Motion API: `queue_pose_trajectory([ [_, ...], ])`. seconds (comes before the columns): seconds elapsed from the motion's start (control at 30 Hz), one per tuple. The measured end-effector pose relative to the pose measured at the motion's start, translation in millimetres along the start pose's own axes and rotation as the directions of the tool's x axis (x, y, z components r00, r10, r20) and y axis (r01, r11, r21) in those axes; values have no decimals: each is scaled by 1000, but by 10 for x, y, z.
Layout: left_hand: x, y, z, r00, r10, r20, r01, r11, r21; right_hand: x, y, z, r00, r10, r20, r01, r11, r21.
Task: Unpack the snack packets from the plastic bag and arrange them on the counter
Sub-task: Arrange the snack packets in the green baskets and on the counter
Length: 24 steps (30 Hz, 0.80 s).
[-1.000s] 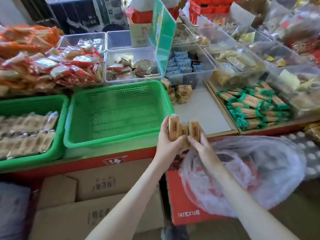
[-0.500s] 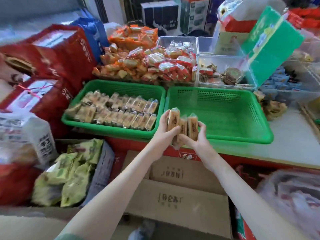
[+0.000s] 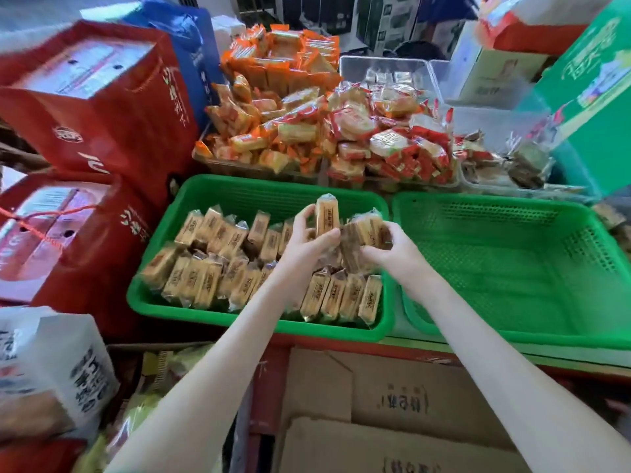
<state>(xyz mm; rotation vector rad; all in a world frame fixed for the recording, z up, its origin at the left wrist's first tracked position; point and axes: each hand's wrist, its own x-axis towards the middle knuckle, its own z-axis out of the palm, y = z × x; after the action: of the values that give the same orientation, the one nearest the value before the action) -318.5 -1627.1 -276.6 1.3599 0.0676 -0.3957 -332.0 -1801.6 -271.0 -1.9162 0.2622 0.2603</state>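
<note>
Over the left green basket's right edge, both forearms reach forward: left hand grips one upright snack packet, right hand clutches several packets.

Snack shop, green baskets, heaped wrapped packets, stacked cartons

Right of the right hand, the mesh basket shows bare floor; left of it, packet rows crowd the neighbouring basket; heaped snacks wall off beyond.
</note>
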Motion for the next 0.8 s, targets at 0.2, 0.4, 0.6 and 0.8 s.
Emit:
queue_pose_trajectory([
  [0.2, 419, 130, -313, 966, 139, -216, -70, 951, 301, 606, -88, -4, 922, -386, -27, 290, 737, -611],
  [0.4, 825, 231, -642, 976, 195, -101, -106, 821, 561, 1073, 56, 19, 941, -242, 238, 335, 553, -763],
  [0.6, 1161, 278, -726, 989, -49, 138, -83, 587, 806, 1324, 208, 15, 968, -104, 227, 249, 388, -887],
  [0.8, 1499, 120, -787, 960, -235, 151, -84, 270, 959, 1322, 272, 81, 968, -88, 234, 250, 282, -926],
])
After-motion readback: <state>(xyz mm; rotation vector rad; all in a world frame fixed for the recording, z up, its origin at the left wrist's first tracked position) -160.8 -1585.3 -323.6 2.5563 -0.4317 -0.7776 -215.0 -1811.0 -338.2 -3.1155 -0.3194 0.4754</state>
